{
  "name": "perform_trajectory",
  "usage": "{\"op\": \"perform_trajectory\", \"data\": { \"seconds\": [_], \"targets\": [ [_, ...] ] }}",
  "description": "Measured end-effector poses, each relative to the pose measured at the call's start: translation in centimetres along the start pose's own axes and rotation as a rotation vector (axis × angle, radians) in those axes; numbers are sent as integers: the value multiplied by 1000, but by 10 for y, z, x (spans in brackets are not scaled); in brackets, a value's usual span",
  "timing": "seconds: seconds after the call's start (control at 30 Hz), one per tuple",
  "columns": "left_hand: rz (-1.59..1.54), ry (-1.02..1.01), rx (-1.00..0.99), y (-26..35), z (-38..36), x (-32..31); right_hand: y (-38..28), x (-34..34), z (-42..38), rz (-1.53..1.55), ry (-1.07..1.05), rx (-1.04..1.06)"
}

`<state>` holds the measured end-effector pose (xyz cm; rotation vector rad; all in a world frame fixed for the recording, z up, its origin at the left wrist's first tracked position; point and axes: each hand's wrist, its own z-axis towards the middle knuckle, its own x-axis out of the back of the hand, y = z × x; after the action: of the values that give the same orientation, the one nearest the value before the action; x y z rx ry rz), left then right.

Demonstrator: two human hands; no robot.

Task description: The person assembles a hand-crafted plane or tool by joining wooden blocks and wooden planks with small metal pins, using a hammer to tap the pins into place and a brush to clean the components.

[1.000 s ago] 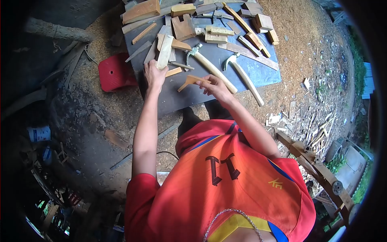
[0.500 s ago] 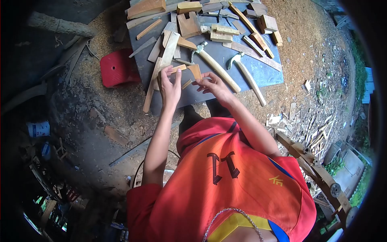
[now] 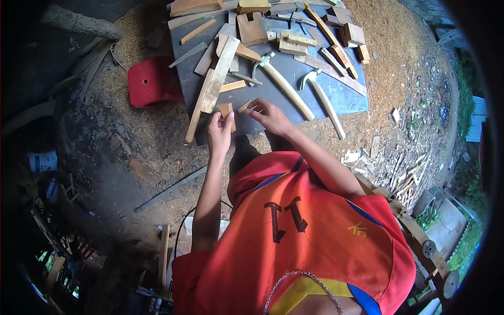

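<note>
My left hand (image 3: 219,134) is closed on a small shaped wooden piece (image 3: 226,111), held upright near the table's front edge. Just to the right, my right hand (image 3: 270,118) has its curled fingertips on the end of a short thin wooden strip (image 3: 243,108) on the dark table. Another wooden strip (image 3: 232,86) lies beyond both hands. A long pale wooden board (image 3: 221,73) rests left of it. Two claw hammers lie to the right: one hammer (image 3: 287,88) close to my right hand, the other hammer (image 3: 328,105) farther over.
Wooden blocks, including a notched block (image 3: 252,30), and offcuts crowd the far side of the table (image 3: 191,68). A red plastic stool (image 3: 144,84) stands at the left. Wood shavings and scraps cover the ground (image 3: 409,94).
My left hand has let go of the wooden strip, now on the table, and moved nearer me holding the shaped piece. My right hand has released that piece and dropped to the short strip.
</note>
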<state>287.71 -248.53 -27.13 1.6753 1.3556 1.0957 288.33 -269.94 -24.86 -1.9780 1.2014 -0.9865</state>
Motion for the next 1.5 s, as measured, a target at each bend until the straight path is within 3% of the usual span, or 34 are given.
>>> {"op": "perform_trajectory", "data": {
  "seconds": [0.17,0.27,0.4,0.47,0.6,0.73,0.77,0.83,0.87,0.9,0.93,1.0,1.03,1.07,1.1,1.13,1.5],
  "targets": [
    [73,-26,37,1,-7,1,-4,1,28,-509,334,251],
    [166,-11,8,-6,-8,-1,-12,-2,63,-666,368,221],
    [288,15,-59,-2,-14,-4,-15,-9,102,-862,225,44],
    [304,-21,3,-8,-16,-1,-10,-15,111,-867,270,77],
    [441,56,-206,-18,-14,-1,-10,-14,120,-896,263,75],
    [798,42,-253,-8,-9,-2,-10,-8,117,-881,233,57],
    [853,-1,-133,0,-11,-4,-7,-8,116,-872,232,66],
    [915,-59,-354,46,-13,-14,-3,-6,114,-873,229,88],
    [798,-164,-455,106,-20,-26,-2,-5,112,-864,235,110],
    [479,-282,-578,176,-35,-42,-1,-5,111,-857,234,139],
    [241,-516,-679,238,-54,-59,0,-6,111,-847,233,171],
    [-119,-902,-1196,351,-118,-89,-13,-8,105,-825,222,146],
    [-205,-561,-1380,377,-194,-142,-7,-10,106,-835,209,126],
    [-322,-779,-1517,396,-216,-150,-6,-11,105,-845,199,101],
    [-388,-1038,-1546,401,-220,-144,-2,-11,104,-833,195,116],
    [-419,-1155,-1548,398,-222,-143,0,-11,105,-837,204,132],
    [-461,-1272,-1467,377,-215,-136,-12,-28,69,-689,428,200]
  ]
}}
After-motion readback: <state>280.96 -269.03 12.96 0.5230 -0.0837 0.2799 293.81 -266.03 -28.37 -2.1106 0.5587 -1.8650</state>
